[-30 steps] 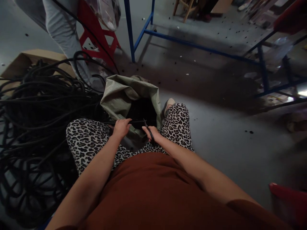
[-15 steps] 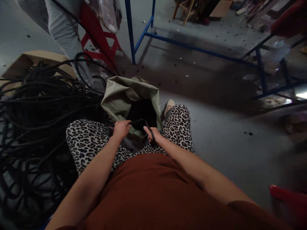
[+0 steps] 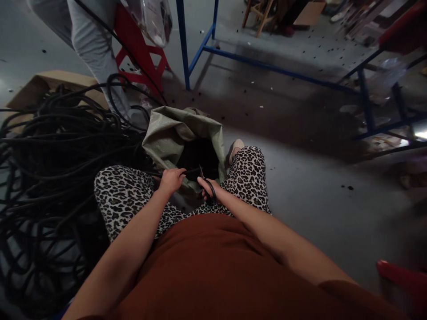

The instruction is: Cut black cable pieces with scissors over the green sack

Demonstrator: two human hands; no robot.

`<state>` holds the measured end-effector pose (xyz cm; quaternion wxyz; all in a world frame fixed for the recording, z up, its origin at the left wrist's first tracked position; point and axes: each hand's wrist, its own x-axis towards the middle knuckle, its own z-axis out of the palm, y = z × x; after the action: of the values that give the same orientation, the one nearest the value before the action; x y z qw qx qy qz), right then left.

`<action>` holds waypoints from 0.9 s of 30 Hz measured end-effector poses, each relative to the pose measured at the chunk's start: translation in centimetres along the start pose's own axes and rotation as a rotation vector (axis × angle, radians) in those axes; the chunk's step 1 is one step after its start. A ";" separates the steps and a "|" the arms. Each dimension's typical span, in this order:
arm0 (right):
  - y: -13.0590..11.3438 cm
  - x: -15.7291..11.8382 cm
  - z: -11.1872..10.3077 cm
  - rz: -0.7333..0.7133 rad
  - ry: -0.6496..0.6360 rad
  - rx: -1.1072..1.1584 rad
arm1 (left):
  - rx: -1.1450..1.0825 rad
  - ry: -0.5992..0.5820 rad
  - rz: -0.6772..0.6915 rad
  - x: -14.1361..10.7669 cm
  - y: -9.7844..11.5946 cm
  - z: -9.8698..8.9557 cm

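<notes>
My left hand [image 3: 171, 180] is closed around a black rubber-like cord [image 3: 191, 171], whose free end sticks out to the right over the sack's mouth. A pair of scissors [image 3: 210, 186] with black handles is in my right hand [image 3: 209, 187]; the blades point up and away from me, close to the cord's end. Between my knees stands a greenish woven sack [image 3: 160, 129] with its top folded open and a dark inside. What lies in it is too dark to make out. To the left spreads a big tangle of black cord [image 3: 66, 142].
Behind the tangle is an open cardboard box [image 3: 63, 78]. A person's grey trouser leg [image 3: 93, 44] and a red plastic stool [image 3: 143, 66] are beyond the sack. A blue metal frame [image 3: 267, 66] crosses the back. Small black bits lie scattered over the floor.
The scissors have tilted a little, and my right hand has shifted slightly left. My left hand still grips the cord, with the view moved slightly.
</notes>
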<state>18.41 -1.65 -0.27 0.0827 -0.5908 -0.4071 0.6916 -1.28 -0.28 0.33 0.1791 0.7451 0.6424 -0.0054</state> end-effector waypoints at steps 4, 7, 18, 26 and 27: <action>-0.3 -0.2 0.0 0.020 0.013 0.000 | -0.007 -0.025 -0.005 0.0 0.1 0.1; -0.5 -0.3 0.0 0.030 0.018 -0.007 | -0.005 -0.029 0.001 0.1 0.1 0.2; -0.6 -0.2 -0.1 0.023 0.026 0.007 | -0.019 -0.065 0.045 0.4 -0.4 0.4; -0.4 -0.1 -0.2 -0.053 0.126 -0.131 | -0.016 -0.068 0.018 0.6 -0.2 0.9; -0.2 0.1 -0.2 -0.053 0.130 -0.155 | 0.002 -0.074 0.016 0.6 -0.1 0.9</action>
<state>18.51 -1.32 -0.19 0.0813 -0.6283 -0.4685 0.6157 -1.07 0.01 -0.68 0.2020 0.7496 0.6295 -0.0320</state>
